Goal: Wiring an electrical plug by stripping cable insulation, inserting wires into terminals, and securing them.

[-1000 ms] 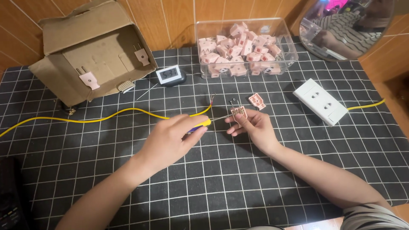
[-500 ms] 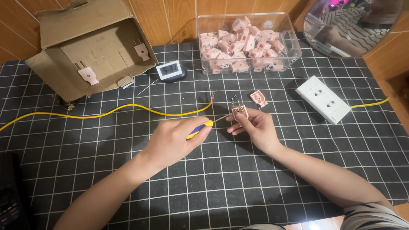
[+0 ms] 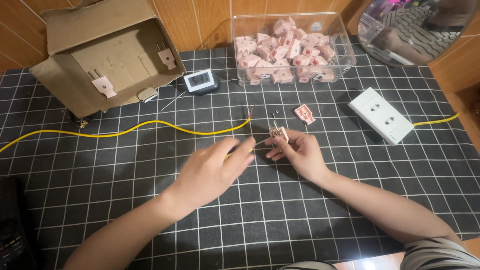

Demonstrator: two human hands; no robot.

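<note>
My head camera looks steeply down from close above my hands, facing forward over the gridded mat [image 3: 150, 210] toward the wooden wall [image 3: 210, 20] beyond my grip.

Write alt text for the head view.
Over a black grid-patterned mat, the right hand holds a small pink plug part while the left hand brings a yellow-handled screwdriver to it. A yellow cable, a white socket and a clear box of pink parts lie behind.
</note>
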